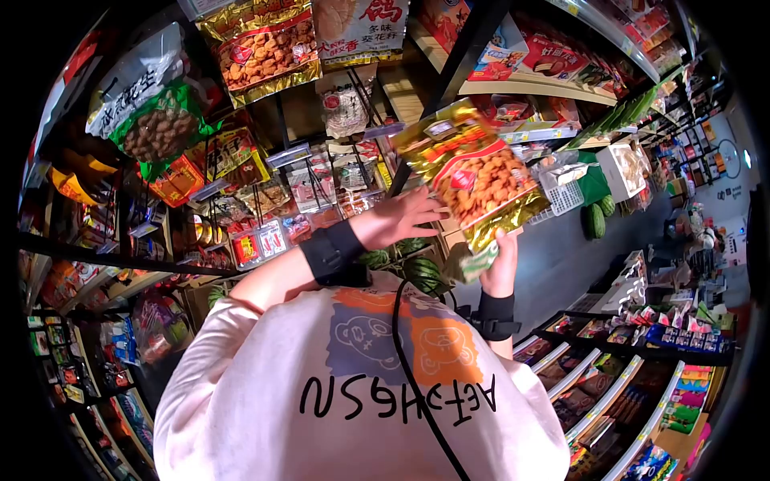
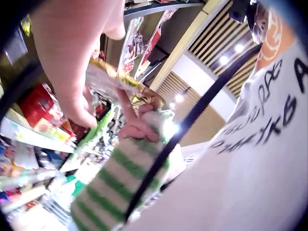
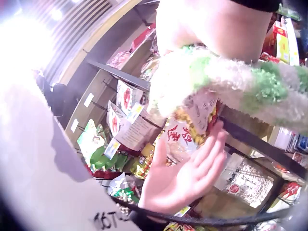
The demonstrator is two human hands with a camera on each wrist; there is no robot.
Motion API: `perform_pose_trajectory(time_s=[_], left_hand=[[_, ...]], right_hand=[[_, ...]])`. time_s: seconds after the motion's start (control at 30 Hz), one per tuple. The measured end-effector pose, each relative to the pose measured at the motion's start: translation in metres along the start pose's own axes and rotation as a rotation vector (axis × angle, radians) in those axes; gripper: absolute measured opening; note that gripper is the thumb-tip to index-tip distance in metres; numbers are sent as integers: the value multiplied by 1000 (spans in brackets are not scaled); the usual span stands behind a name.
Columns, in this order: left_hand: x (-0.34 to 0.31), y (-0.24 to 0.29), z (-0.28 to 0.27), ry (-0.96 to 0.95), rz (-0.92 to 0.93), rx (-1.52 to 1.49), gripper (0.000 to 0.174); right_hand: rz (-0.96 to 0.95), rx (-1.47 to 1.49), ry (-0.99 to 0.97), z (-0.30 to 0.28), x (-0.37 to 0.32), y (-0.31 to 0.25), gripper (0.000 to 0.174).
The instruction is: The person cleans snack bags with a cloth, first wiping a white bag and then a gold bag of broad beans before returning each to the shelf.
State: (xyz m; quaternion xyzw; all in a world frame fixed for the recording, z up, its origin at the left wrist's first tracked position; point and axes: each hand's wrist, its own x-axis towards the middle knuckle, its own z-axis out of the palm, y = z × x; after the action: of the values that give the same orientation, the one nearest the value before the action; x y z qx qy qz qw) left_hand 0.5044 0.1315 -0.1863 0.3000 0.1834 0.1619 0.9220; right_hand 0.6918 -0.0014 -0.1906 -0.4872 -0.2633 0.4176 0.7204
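My right hand (image 1: 502, 266) grips the bottom edge of a gold snack bag (image 1: 485, 178) printed with a picture of brown nuts. The same hand holds a fuzzy green-and-white striped cloth (image 2: 118, 180), which hangs below the bag. My left hand (image 1: 403, 216) is held beside the bag, its fingers spread toward the bag's left edge. In the right wrist view the left hand's palm (image 3: 187, 180) faces the camera with nothing in it, while the striped cloth covers the right hand's fingertips.
A rack of hanging snack packets (image 1: 313, 180) spans the left and front. A similar gold bag (image 1: 269, 52) hangs at the top. Boxed snacks (image 1: 553, 60) fill a shelf at upper right. Watermelons (image 1: 595, 220) lie by the floor. More shelves (image 1: 609, 389) stand at lower right.
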Motion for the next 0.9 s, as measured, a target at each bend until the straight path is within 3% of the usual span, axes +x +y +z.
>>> perform_pose_trajectory(time_s=[0.1, 0.2, 0.27, 0.3, 0.37, 0.43, 0.47, 0.5, 0.53, 0.57, 0.63, 0.7, 0.77, 0.9], left_hand=[[-2, 8, 33, -279, 76, -450, 56], [-9, 11, 33, -208, 173, -384, 50], [-18, 15, 27, -157, 269, -391, 49], [-25, 17, 23, -77, 341, -185, 45], [-36, 15, 11, 65, 466, 236, 41], [-37, 4, -10, 123, 557, 598, 39], [-36, -3, -17, 142, 541, 637, 38], [-39, 0, -9, 141, 394, 476, 36], [-42, 3, -2, 161, 255, 310, 35], [-53, 12, 15, 213, 228, 427, 32], [-70, 15, 14, 199, 253, 538, 30], [-87, 13, -4, 136, 318, 603, 28], [-101, 11, -18, 116, 347, 648, 27], [-107, 14, -33, 151, 390, 740, 25]], right_hand=[[100, -4, -179, -2, -16, 6, 57], [141, -38, -143, -6, -11, 2, 43], [86, -372, -175, -3, -5, -21, 28], [104, -565, -195, -8, 1, -34, 23], [-145, -517, 50, -23, 19, -28, 21], [-225, -304, 222, 16, 15, -51, 22], [-372, -295, 245, 33, 18, -55, 24], [-392, -245, 242, 71, 4, -69, 22], [-615, -344, 105, 92, 1, -68, 24], [-835, -439, -34, 108, -2, -66, 25], [-943, -745, -495, 138, -14, -61, 28], [-1059, -1139, -816, 173, -20, -53, 47], [-960, -1261, -782, 188, -17, -33, 68], [-922, -1265, -655, 190, -25, -28, 77]])
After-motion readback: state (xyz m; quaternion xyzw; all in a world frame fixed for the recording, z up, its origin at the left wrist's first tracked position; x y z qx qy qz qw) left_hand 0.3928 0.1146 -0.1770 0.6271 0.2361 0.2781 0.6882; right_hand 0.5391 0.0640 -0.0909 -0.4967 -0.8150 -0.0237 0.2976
